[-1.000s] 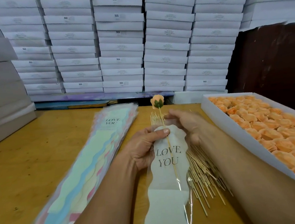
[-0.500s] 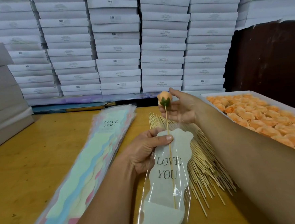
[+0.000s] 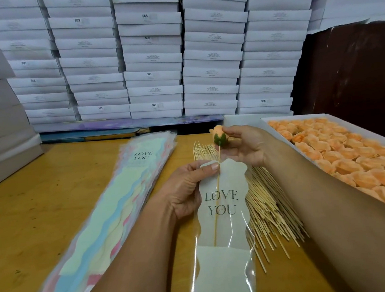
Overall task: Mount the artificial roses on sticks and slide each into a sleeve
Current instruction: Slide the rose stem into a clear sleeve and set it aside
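An orange rose (image 3: pixel 218 131) with green sepals sits atop a thin wooden stick (image 3: pixel 216 194). My right hand (image 3: pixel 244 147) pinches the rose head from the right. The stick runs down inside a clear sleeve (image 3: pixel 223 224) with a white "LOVE YOU" card, its lower end tucked behind the card's pocket. My left hand (image 3: pixel 190 187) grips the sleeve's upper left edge, with the thumb on the card's top. The rose head stands above the sleeve's mouth.
A pile of bare wooden sticks (image 3: pixel 267 204) lies under and right of the sleeve. A white box (image 3: pixel 277 130) at right holds several orange roses (image 3: pixel 349 156). A stack of pastel sleeves (image 3: pixel 113 202) lies at left. White boxes (image 3: pixel 152 56) are stacked behind the yellow table (image 3: pixel 30 204).
My right hand moved from behind the sleeve up to the rose head and now pinches it. The stick has slid deeper into the sleeve, reaching the card's pocket.
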`<action>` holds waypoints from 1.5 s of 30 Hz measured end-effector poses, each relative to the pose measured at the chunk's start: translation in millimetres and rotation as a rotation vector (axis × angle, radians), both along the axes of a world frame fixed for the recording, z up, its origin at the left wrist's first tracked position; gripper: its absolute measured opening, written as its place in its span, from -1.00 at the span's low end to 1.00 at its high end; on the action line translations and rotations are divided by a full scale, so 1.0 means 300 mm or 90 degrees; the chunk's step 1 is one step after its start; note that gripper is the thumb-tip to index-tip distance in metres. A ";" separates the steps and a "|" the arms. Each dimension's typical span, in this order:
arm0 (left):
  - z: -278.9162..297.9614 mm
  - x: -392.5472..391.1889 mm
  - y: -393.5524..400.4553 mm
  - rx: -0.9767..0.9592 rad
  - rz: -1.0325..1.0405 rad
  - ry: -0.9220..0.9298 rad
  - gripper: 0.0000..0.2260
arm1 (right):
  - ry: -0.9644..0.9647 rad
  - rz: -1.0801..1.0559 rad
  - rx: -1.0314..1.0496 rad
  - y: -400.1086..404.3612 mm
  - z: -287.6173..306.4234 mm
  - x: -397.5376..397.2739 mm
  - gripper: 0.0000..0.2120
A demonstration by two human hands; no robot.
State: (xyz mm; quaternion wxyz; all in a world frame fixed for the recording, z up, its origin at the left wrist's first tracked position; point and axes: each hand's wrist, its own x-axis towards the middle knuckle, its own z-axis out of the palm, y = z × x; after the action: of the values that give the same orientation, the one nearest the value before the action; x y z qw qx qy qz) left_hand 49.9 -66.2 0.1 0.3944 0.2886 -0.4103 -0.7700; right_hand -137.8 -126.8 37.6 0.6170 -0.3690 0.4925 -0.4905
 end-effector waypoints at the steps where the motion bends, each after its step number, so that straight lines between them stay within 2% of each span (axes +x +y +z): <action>1: 0.004 0.000 0.003 0.002 -0.001 0.001 -0.57 | 0.004 0.005 0.000 0.012 -0.004 -0.001 -0.83; 3: 0.009 -0.001 0.007 0.002 -0.006 0.000 -0.69 | 0.003 0.009 0.000 0.034 -0.011 -0.005 -0.83; 5: 0.013 -0.003 0.013 0.004 -0.003 -0.004 -0.72 | 0.003 0.015 -0.002 0.054 -0.018 -0.009 -0.81; 12: 0.013 -0.002 0.013 0.005 0.018 -0.029 -0.47 | 0.037 0.069 -0.019 0.093 -0.045 -0.012 -0.84; 15: 0.002 -0.008 0.004 0.016 0.020 -0.020 -0.45 | 0.022 0.046 -0.032 0.102 -0.043 -0.011 -0.88; 20: 0.000 -0.015 0.001 0.028 0.023 -0.015 -0.42 | -0.028 0.042 -0.073 0.118 -0.037 -0.010 -0.82; 24: -0.007 -0.015 -0.005 0.038 0.024 -0.002 -0.53 | 0.034 0.013 -0.118 0.128 -0.034 0.000 -0.70; 30: -0.016 -0.010 -0.034 0.096 0.053 0.021 -0.79 | 0.088 -0.029 -0.110 0.142 -0.039 0.006 -0.78; 33: -0.012 0.012 -0.026 0.097 -0.035 0.094 -0.83 | 0.052 -0.022 -0.094 0.153 -0.031 0.005 -0.82; 35: -0.012 0.028 -0.018 0.066 -0.092 0.114 -0.73 | 0.006 -0.018 -0.086 0.159 -0.024 0.004 -0.88; 38: -0.010 0.029 -0.017 0.034 -0.118 0.084 -0.54 | -0.001 -0.012 -0.083 0.166 -0.021 0.000 -0.86; 42: -0.008 0.018 -0.017 0.036 -0.093 0.035 -0.50 | -0.050 0.001 -0.081 0.166 -0.022 -0.003 -0.84; 45: -0.003 0.013 -0.011 0.027 -0.096 0.005 -0.47 | -0.053 -0.016 -0.131 0.159 -0.024 -0.003 -0.85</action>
State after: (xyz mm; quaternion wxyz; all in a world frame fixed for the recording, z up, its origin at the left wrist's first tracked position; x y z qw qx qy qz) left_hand 53.9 -69.5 -0.9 0.3308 0.2623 -0.4132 -0.8069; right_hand -138.6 -79.2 30.5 0.5897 -0.4038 0.4181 -0.5607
